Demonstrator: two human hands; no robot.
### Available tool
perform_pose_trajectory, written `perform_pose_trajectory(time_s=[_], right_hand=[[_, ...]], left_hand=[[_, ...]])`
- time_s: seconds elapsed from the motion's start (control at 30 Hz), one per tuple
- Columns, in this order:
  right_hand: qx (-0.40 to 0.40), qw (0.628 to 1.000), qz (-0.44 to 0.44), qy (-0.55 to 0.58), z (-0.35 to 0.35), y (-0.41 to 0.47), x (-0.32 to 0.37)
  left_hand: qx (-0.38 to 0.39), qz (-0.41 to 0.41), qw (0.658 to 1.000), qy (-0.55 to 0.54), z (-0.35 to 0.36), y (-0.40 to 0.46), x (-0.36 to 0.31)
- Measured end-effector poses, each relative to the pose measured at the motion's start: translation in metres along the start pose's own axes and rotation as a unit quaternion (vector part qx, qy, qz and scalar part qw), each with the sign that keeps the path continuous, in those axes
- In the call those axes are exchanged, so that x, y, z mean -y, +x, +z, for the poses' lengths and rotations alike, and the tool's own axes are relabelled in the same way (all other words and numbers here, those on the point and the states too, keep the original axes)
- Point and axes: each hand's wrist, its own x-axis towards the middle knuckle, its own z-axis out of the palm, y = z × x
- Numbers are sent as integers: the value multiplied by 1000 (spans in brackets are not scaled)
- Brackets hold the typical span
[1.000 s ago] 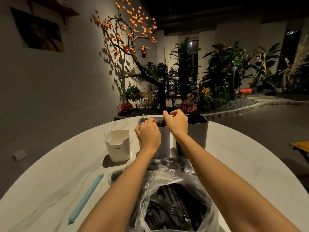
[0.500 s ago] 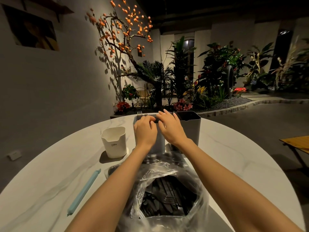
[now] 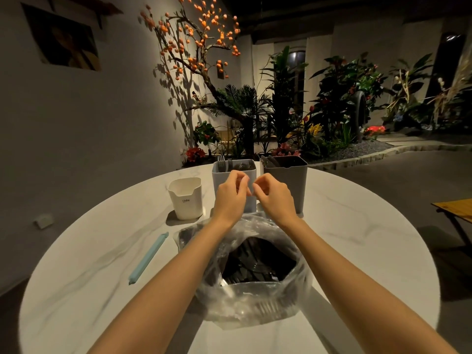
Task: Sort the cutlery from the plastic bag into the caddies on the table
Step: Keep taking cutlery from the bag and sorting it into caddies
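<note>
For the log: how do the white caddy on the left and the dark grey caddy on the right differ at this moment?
The white caddy is shorter and stands nearer the camera; the dark grey caddy is taller and sits further back. No cutlery rises above the white caddy's rim, and its inside cannot be seen, while dark utensils lean in the dark grey caddy's opening. The white caddy has a notch in its front rim and small lettering; the dark grey caddy's front looks plain. Both stand upright on the table, untouched by either hand.

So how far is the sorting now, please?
Partly done. Forks already stand in the light grey caddy, and dark pieces show in the dark grey caddy. The white caddy shows no cutlery from here. The left hand and right hand hover, fingers curled, apparently empty. Much black cutlery remains in the plastic bag.
</note>
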Motion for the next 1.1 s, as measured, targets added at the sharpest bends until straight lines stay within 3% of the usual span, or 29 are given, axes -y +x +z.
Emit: perform_pose_trajectory(time_s=[0.37, 0.57, 0.63, 0.7, 0.83, 0.97, 1.1], right_hand=[[19, 999, 4, 27, 9, -52, 11], [54, 996, -35, 55, 3, -79, 4], [106, 993, -47, 2, -1, -83, 0], [150, 980, -41, -123, -5, -86, -3], [169, 930, -14, -326, -11, -90, -4], [170, 917, 9, -361, -10, -95, 3], [271, 894, 28, -356, -3, -99, 17]], left_hand=[[18, -35, 999, 13, -12, -57, 7], [59, 16, 994, 95, -21, -83, 17], [62, 47, 987, 139, -26, -91, 22], [70, 62, 982, 166, -33, -100, 25], [85, 77, 969, 218, -43, -105, 29], [84, 53, 961, 258, -44, -105, 33], [101, -8, 970, 223, -40, -104, 34]])
